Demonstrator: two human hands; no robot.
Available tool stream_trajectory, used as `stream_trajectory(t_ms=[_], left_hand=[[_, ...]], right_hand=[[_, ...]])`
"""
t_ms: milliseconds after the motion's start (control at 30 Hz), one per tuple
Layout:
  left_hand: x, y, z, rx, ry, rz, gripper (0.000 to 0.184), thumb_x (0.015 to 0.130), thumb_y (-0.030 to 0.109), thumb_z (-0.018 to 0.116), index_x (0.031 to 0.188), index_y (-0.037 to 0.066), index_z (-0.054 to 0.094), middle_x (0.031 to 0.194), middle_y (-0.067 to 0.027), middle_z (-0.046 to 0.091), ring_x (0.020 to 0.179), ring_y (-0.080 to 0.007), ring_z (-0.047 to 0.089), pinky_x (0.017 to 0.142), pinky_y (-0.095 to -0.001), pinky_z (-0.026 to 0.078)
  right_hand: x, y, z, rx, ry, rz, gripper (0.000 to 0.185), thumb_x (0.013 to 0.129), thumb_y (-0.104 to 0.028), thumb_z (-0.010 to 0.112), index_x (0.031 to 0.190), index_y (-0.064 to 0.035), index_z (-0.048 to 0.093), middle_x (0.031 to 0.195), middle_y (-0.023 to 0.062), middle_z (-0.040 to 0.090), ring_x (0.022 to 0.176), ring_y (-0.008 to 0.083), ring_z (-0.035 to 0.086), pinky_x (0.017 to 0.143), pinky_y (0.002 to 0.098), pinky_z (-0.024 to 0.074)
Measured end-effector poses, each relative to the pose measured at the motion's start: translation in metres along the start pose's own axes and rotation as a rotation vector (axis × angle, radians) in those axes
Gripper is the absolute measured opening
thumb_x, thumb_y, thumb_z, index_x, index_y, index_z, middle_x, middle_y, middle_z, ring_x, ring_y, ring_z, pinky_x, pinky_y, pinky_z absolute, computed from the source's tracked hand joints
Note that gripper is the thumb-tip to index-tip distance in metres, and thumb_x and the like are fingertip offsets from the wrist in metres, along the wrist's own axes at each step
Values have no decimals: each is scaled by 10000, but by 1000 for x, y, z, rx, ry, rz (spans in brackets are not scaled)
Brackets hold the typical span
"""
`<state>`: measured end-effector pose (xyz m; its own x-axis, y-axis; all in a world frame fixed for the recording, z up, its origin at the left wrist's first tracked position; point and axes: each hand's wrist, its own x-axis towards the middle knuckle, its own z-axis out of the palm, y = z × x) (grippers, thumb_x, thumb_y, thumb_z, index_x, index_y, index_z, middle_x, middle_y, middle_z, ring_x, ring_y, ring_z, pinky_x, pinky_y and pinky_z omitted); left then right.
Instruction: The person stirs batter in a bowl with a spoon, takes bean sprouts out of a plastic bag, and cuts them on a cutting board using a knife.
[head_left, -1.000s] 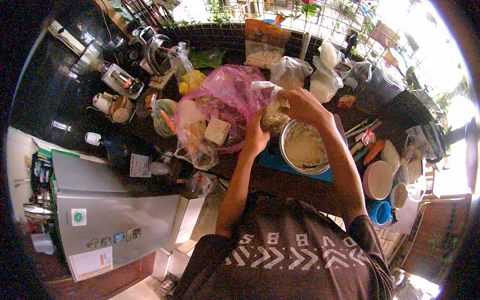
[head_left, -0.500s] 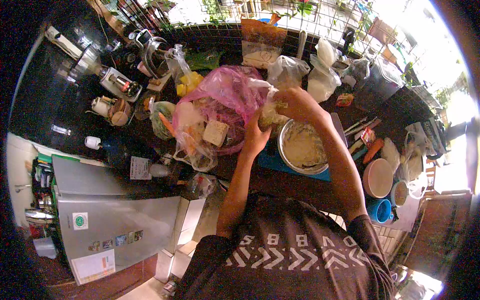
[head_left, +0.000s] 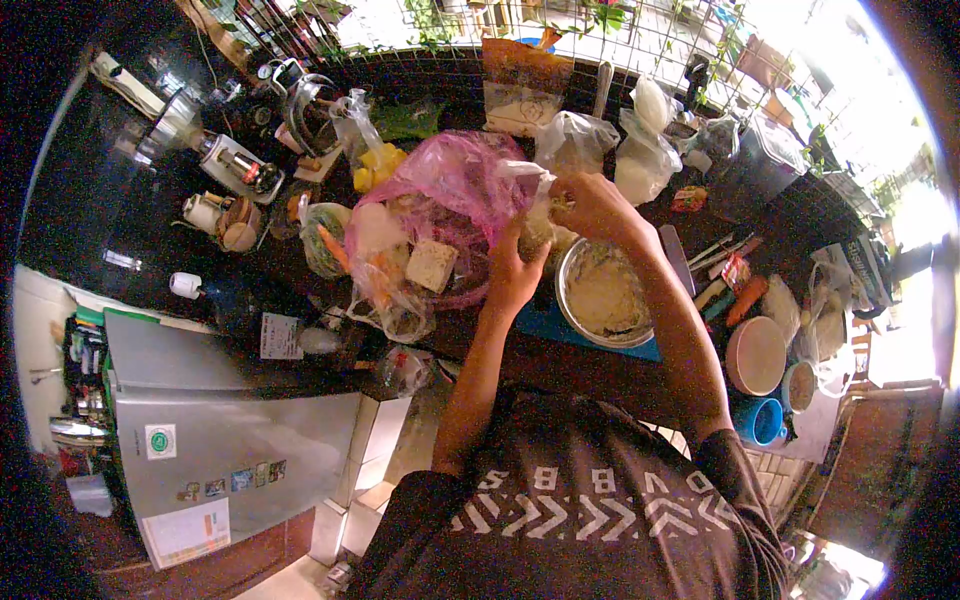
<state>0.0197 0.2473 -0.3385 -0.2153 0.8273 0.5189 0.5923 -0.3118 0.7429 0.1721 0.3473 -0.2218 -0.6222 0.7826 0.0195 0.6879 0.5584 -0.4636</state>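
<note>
A small clear plastic bag with pale yellowish contents is held up between my hands. My left hand is closed around its lower left side. At its upper right, the fingers of my right hand are pinched against the bag; their tips are partly hidden. Just below my right hand, a metal bowl holds a thick pale batter. To the left of my left hand lies a large pink plastic bag, with a block of tempeh in front of it.
Under the bowl is a blue board. Bagged carrots lie left of the pink bag. White plastic bags stand at the back. A round tub and a blue cup sit at right. A fridge stands at lower left.
My right hand and the small bag have shifted slightly, and my right fingers have changed position at the bag. My left hand stays nearly in place.
</note>
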Motion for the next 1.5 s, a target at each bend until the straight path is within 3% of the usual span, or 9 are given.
stream_trajectory(t_ms=[267,567,733,1000,1100,1200,1300,1367,1500], left_hand=[[5,-2,7,-77,133,50,333,922,110,751,1245,53,695,1058,-209,751,963,-389,733,846,-436,572],[1,-9,6,24,162,-85,326,873,120,796,1171,34,694,1028,-190,751,910,-362,737,826,-429,570],[0,6,-3,17,132,-70,291,916,139,769,1161,28,660,1004,-173,747,909,-336,741,808,-410,571],[-5,-6,-7,72,107,-29,265,992,174,698,1191,9,640,1019,-187,746,919,-336,744,790,-403,579],[-10,-16,0,-77,160,-157,284,1019,205,662,1194,-16,630,1025,-200,744,938,-351,742,793,-408,580],[-11,-9,-1,-54,150,-170,310,1032,237,645,1183,-33,626,1034,-215,739,959,-368,738,809,-416,581],[-9,-1,-6,-8,132,-107,318,1019,243,664,1185,-26,624,991,-192,742,933,-348,740,836,-406,581],[-6,5,-6,-352,77,-229,420,954,250,752,1248,-7,599,1087,-170,722,1004,-300,717,907,-403,562],[14,27,-21,-134,-66,-56,617,852,247,853,1331,4,551,1228,-155,671,1104,-270,670,972,-405,531]], right_hand=[[-6,-17,3,3,-39,-179,357,802,-84,748,1156,-55,710,1098,224,727,1095,433,665,948,507,527],[-4,-8,6,86,-115,-252,344,783,-73,779,1125,-65,741,1082,200,737,1072,417,677,944,502,532],[1,5,6,-23,-192,-156,288,773,-105,805,1057,-68,772,1067,191,742,1056,398,688,931,470,541],[-3,16,11,158,65,-35,305,755,-126,811,1046,-43,777,1084,194,749,1047,359,714,947,425,545],[0,14,9,122,30,5,310,751,-128,813,1048,-46,779,1111,196,746,1065,366,710,959,418,543],[0,19,17,159,1,-240,293,751,-103,801,1039,-55,785,1065,185,756,1031,364,720,930,426,558],[4,22,23,-73,72,-290,285,751,-83,789,1036,-66,787,1034,182,757,1003,360,724,900,428,567],[4,19,16,-61,35,-234,279,749,-75,784,1028,-70,790,1028,184,754,997,358,723,893,430,567],[9,15,10,-43,-32,-177,255,749,-57,773,1002,-74,799,999,190,751,953,346,727,872,424,565]])
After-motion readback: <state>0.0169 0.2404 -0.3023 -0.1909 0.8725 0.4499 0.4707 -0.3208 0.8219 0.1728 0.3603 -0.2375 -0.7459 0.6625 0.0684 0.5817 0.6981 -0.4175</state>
